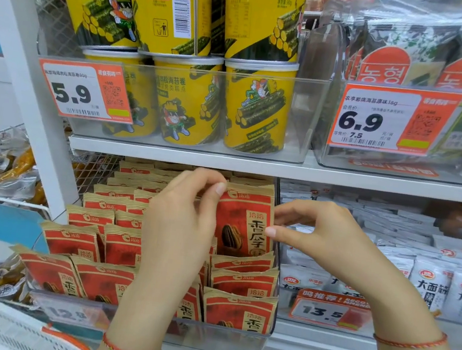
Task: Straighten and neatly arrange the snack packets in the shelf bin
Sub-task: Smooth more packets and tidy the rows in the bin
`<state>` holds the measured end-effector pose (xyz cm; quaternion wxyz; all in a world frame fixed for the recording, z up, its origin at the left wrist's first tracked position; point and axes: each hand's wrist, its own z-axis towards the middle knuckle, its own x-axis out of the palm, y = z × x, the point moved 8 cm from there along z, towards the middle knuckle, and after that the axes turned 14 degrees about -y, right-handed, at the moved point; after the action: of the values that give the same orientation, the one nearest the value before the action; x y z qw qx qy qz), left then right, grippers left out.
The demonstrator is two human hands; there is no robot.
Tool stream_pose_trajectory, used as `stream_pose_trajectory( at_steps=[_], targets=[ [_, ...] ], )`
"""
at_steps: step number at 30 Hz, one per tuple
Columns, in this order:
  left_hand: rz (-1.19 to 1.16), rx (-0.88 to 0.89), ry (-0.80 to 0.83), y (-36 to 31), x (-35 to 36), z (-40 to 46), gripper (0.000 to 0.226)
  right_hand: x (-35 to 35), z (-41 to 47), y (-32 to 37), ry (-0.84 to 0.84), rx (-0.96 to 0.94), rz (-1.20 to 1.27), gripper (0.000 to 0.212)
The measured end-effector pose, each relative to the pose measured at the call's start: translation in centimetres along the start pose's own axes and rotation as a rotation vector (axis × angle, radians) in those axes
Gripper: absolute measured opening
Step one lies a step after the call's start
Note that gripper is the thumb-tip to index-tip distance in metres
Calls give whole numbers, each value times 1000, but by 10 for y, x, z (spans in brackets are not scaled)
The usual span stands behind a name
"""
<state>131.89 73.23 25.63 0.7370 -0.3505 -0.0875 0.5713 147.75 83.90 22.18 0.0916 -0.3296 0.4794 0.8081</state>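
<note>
A red-and-tan snack packet [243, 222] is held upright above the rows of matching packets [86, 244] in the clear shelf bin [217, 337], pinched at its top corner by the left hand [180, 226] and at its right edge by the right hand [329, 238]. Yellow seaweed-roll cans [256, 105] are kept in a clear bin [302, 119] on the shelf above.

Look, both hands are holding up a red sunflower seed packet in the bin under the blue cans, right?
Nearly. The head view shows the cans on the shelf above are yellow, not blue. The left hand and right hand do hold a red seed packet up in the bin below them.
</note>
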Motion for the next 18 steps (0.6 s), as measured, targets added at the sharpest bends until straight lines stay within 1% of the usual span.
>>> stream_pose_trajectory(
  at_steps=[2,6,9,12,16,18],
  targets=[
    [-95,-2,-45,-6,-6,1,16,4,-2,2,43,-2,30,22],
    [-271,-21,-93,-19,-17,2,15,10,-4,7,116,-16,94,12],
    [-351,-48,-125,-23,-23,3,20,12,-6,9,144,-5,151,15],
    [-409,-82,-137,-22,-26,4,25,9,-6,14,115,-31,205,15],
    [-483,-140,-135,-20,-29,8,16,6,-7,17,71,-68,226,16],
    [-541,-212,-84,-17,-24,8,30,3,-6,17,29,-58,281,14]
  ],
)
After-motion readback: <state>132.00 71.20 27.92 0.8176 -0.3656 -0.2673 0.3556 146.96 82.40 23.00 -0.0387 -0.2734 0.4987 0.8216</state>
